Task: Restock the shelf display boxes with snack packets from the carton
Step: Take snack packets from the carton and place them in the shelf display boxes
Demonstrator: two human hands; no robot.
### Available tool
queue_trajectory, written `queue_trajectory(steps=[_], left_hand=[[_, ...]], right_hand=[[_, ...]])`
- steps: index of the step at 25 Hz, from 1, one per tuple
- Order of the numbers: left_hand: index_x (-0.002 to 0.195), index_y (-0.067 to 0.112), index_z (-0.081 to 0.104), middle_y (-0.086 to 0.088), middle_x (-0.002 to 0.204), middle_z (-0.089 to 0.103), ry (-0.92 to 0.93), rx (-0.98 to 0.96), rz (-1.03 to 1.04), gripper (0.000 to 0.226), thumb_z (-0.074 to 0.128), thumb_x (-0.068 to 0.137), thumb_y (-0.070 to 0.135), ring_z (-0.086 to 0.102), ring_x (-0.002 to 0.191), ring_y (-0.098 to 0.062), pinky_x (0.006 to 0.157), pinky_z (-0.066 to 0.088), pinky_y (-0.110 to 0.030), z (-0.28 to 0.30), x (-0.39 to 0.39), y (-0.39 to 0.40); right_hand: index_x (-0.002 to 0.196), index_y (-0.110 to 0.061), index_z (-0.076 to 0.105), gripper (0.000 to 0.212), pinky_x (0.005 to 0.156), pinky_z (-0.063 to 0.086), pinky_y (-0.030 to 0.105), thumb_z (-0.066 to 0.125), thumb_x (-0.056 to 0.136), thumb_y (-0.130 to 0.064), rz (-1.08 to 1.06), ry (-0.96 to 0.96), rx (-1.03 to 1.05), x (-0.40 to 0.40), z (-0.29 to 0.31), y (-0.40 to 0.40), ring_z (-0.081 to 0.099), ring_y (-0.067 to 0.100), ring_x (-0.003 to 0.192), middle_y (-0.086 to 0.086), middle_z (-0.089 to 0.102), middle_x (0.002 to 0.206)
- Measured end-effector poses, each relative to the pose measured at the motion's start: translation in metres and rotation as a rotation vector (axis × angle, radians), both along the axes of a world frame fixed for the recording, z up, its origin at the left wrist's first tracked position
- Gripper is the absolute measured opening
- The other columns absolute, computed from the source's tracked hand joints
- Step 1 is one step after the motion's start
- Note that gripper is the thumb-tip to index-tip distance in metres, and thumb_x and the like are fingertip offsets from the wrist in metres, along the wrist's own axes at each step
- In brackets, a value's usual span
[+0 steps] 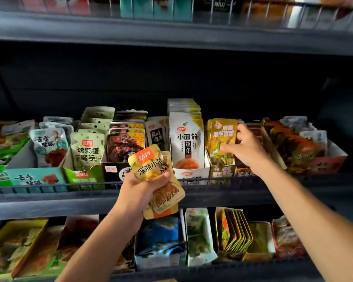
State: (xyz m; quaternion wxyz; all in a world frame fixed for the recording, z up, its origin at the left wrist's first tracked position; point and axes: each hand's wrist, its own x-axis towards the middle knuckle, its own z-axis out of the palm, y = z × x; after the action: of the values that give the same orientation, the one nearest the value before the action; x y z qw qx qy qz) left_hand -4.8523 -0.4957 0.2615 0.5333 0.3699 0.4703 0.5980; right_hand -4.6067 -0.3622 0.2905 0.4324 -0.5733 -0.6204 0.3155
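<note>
My left hand (140, 193) grips a small stack of golden fish snack packets (156, 176) with an orange label, held in front of the middle shelf's rail. My right hand (246, 148) reaches into the shelf and pinches a yellow-gold packet (220, 139) that stands in its gold display box (222, 170). To the left of it stands a white display box (192, 171) full of white spicy-strip packets (186, 141). The carton is not in view.
The middle shelf holds a row of display boxes behind a wire rail (49, 188): teal (35, 178), green (84, 176), black (114, 169), and a red-pink one (326, 163) at the right. More boxed packets fill the lower shelf (232, 235). An upper shelf (171, 35) overhangs.
</note>
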Motion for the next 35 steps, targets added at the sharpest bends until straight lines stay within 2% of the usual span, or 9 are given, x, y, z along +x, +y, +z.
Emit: queue_trajectory(steps=[2,5,9,17,21,24,27,32,35], left_hand=[[0.102,0.001,0.069,-0.018,0.093,0.075,0.02,0.01,-0.023,0.042,0.081,0.064,0.012,0.073,0.087,-0.037,0.077,0.059,-0.057,0.002,0.002,0.001],[0.106,0.003,0.067,-0.015,0.092,0.076,0.097,0.038,-0.058,0.054,0.084,0.055,0.011,0.074,0.085,-0.034,0.077,0.059,-0.054,0.002,0.012,0.003],[0.102,0.009,0.067,-0.01,0.092,0.077,0.209,0.186,-0.166,0.039,0.079,0.067,-0.004,0.074,0.083,-0.027,0.072,0.06,-0.038,0.002,0.034,0.004],[0.12,0.011,0.065,-0.013,0.114,0.072,-0.11,0.137,-0.189,0.038,0.051,0.091,-0.009,0.068,0.108,-0.028,0.09,0.055,-0.045,0.009,0.059,0.015],[0.108,0.019,0.072,-0.007,0.111,0.074,0.034,0.175,-0.29,0.032,0.053,0.094,-0.003,0.069,0.104,-0.022,0.081,0.057,-0.036,0.01,0.093,0.018],[0.118,0.016,0.068,-0.007,0.114,0.073,0.099,0.189,-0.438,0.033,0.044,0.101,0.001,0.069,0.106,-0.021,0.082,0.057,-0.034,0.01,0.122,0.024],[0.119,0.023,0.066,-0.001,0.104,0.076,0.146,0.195,-0.476,0.029,0.044,0.103,0.011,0.072,0.092,-0.017,0.067,0.058,-0.029,0.015,0.153,0.033],[0.115,0.018,0.056,-0.013,0.106,0.074,0.059,0.041,-0.508,0.048,0.068,0.08,-0.012,0.074,0.09,-0.029,0.062,0.059,-0.034,0.012,0.183,0.045],[0.106,0.015,0.066,-0.002,0.088,0.077,0.355,0.105,-0.339,0.034,0.074,0.079,-0.003,0.074,0.076,-0.015,0.06,0.059,-0.033,0.009,0.187,0.056]], right_hand=[[0.14,-0.019,0.04,0.071,0.083,0.051,0.03,0.08,0.081,-0.013,-0.188,-0.01,0.112,-0.001,0.005,-0.012,0.059,0.012,0.1,-0.005,0.054,0.124],[0.127,-0.018,0.049,0.047,0.073,0.052,0.024,0.073,0.087,-0.026,-0.216,-0.074,0.429,-0.022,-0.001,-0.057,0.061,0.008,0.093,-0.008,0.059,0.111],[0.116,-0.037,0.054,0.038,0.075,0.055,0.019,0.073,0.084,-0.047,0.316,0.063,-0.006,-0.066,-0.02,-0.112,0.065,-0.003,0.092,-0.016,0.066,0.105],[0.117,-0.011,0.067,0.036,0.083,0.057,0.042,0.065,0.081,-0.013,0.31,0.856,-0.245,-0.005,-0.021,-0.101,0.069,0.028,0.105,0.015,0.071,0.117],[0.114,-0.018,0.07,0.032,0.092,0.054,0.038,0.068,0.084,-0.029,0.301,0.49,-0.154,0.025,-0.013,-0.107,0.07,0.016,0.105,0.001,0.075,0.109],[0.105,-0.025,0.072,0.032,0.077,0.056,0.03,0.072,0.078,-0.042,0.227,0.15,-0.126,0.056,-0.001,-0.108,0.073,0.006,0.081,-0.009,0.077,0.094],[0.109,-0.025,0.072,0.027,0.045,0.041,0.023,0.075,0.083,-0.033,0.145,0.269,-0.122,0.09,-0.001,-0.108,0.054,0.008,0.05,0.002,0.073,0.085],[0.096,-0.016,0.073,0.025,0.045,0.043,0.029,0.077,0.08,-0.035,-0.135,0.413,-0.027,0.137,-0.022,-0.099,0.046,0.012,0.049,0.0,0.064,0.068],[0.105,-0.013,0.07,0.024,0.045,0.04,0.023,0.069,0.084,-0.026,0.027,0.406,0.071,0.159,-0.016,-0.105,0.046,0.008,0.052,-0.007,0.067,0.073]])
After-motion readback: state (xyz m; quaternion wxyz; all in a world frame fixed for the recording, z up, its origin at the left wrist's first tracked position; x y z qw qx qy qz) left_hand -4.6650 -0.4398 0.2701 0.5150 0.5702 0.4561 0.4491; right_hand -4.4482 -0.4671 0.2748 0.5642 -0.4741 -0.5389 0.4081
